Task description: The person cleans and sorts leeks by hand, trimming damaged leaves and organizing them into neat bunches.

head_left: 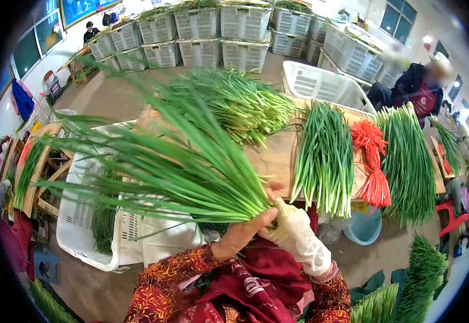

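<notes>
A fanned bunch of Chinese chives (202,177) spreads up and to the left from my hands, its leaf tips blurred. My bare left hand (241,232) wraps round the pale stem ends. Covered in a white glove, my right hand (298,232) is closed round the same ends from the other side. A loose pile of chives (229,102) lies behind on the wooden board (269,167). To the right lie a flatter row of chives (325,161), a bundle of red plastic ties (373,167) and more long chives (407,161).
A white plastic crate (113,253) stands at the left, with chives inside. Another white crate (320,81) is behind the board, and stacked crates (199,54) line the back. A blue bucket (364,226) sits below the board. A person (425,91) sits at the right.
</notes>
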Demonstrator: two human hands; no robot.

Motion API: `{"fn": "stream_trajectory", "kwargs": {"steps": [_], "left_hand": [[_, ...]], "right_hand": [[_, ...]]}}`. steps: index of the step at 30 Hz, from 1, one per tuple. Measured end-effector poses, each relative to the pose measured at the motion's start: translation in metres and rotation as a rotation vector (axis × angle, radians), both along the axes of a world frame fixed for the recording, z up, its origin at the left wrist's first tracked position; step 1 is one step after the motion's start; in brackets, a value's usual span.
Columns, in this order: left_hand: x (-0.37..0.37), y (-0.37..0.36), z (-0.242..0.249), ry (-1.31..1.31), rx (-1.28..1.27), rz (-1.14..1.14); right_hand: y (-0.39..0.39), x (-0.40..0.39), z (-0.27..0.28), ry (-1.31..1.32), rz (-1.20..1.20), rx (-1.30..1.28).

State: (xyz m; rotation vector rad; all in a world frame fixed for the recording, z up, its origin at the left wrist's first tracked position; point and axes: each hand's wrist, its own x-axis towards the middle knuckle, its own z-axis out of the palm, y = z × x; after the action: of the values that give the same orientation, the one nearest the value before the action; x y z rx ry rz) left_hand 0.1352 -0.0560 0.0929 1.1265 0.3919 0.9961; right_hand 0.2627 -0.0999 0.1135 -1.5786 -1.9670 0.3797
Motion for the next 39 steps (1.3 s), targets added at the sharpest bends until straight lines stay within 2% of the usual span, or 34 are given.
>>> {"fn": "stream_trajectory", "kwargs": {"steps": [1, 2, 4, 7, 9, 10, 11, 13, 14, 17, 18, 19, 21, 22, 24, 25, 28, 29, 30, 32, 34, 37, 39], "left_hand": [[0.004, 0.004, 0.006, 0.008, 0.057, -0.126], [0.01, 0.008, 0.009, -0.041, 0.125, -0.17], [0.02, 0.01, 0.014, -0.065, 0.041, -0.389], [0.044, 0.014, 0.017, -0.112, 0.085, -0.556], [0.074, 0.028, 0.01, -0.26, 0.026, -0.637], [0.085, 0.029, 0.024, -0.296, -0.046, -0.642], [0.098, 0.031, 0.038, -0.334, -0.121, -0.644], [0.128, 0.052, 0.039, -0.315, -0.148, -0.75], [0.141, 0.056, 0.044, -0.314, -0.155, -0.641], [0.177, 0.094, 0.06, -0.154, -0.249, -0.407], [0.216, 0.147, 0.027, -0.068, -0.214, -0.424], [0.251, 0.18, -0.011, 0.034, -0.159, -0.217], [0.257, 0.179, -0.023, 0.452, 0.201, 0.166], [0.257, 0.178, -0.033, 0.46, 0.195, 0.153], [0.255, 0.182, -0.065, 0.74, 0.314, 0.281], [0.254, 0.187, -0.077, 0.677, 0.275, 0.282], [0.228, 0.178, -0.062, 0.527, 0.112, 0.202], [0.216, 0.173, -0.059, 0.47, 0.097, 0.177], [0.197, 0.17, -0.066, 0.466, 0.293, 0.137], [0.175, 0.158, -0.064, 0.458, 0.49, 0.101], [0.162, 0.138, -0.041, 0.457, 0.202, 0.086], [0.139, 0.119, -0.047, 0.418, 0.296, 0.139], [0.135, 0.1, -0.046, 0.594, 0.335, 0.092]], "right_hand": [[-0.006, 0.005, 0.0, 0.004, -0.053, 0.015], [-0.012, 0.01, 0.001, 0.048, -0.102, -0.092], [-0.026, 0.021, -0.002, 0.139, -0.158, -0.066], [-0.042, 0.031, -0.006, 0.298, -0.307, 0.021], [-0.05, 0.037, -0.002, 0.501, -0.405, -0.003], [-0.051, 0.043, -0.01, 0.557, -0.423, 0.074], [-0.05, 0.047, -0.009, 0.609, -0.509, 0.044], [-0.047, 0.058, -0.007, 0.655, -0.682, 0.031], [-0.042, 0.067, -0.015, 0.535, -0.793, 0.019], [-0.024, 0.083, -0.042, 0.39, -0.92, 0.079], [-0.016, 0.09, -0.052, 0.277, -0.974, -0.028], [-0.008, 0.097, -0.056, 0.16, -1.017, -0.125], [-0.004, 0.097, -0.051, -0.073, -1.041, -0.254], [-0.003, 0.098, -0.05, -0.07, -1.049, -0.267], [-0.002, 0.097, -0.05, -0.056, -1.02, -0.28], [-0.002, 0.098, -0.049, -0.053, -1.023, -0.289], [-0.002, 0.099, -0.047, 0.023, -0.993, -0.35], [-0.001, 0.097, -0.045, -0.029, -1.017, -0.354], [0.0, 0.097, -0.043, -0.018, -1.015, -0.341], [-0.002, 0.096, -0.042, -0.001, -1.006, -0.334], [0.0, 0.097, -0.041, -0.015, -1.009, -0.365], [0.001, 0.094, -0.041, -0.048, -1.029, -0.381], [-0.001, 0.092, -0.038, 0.004, -1.011, -0.331]]}}
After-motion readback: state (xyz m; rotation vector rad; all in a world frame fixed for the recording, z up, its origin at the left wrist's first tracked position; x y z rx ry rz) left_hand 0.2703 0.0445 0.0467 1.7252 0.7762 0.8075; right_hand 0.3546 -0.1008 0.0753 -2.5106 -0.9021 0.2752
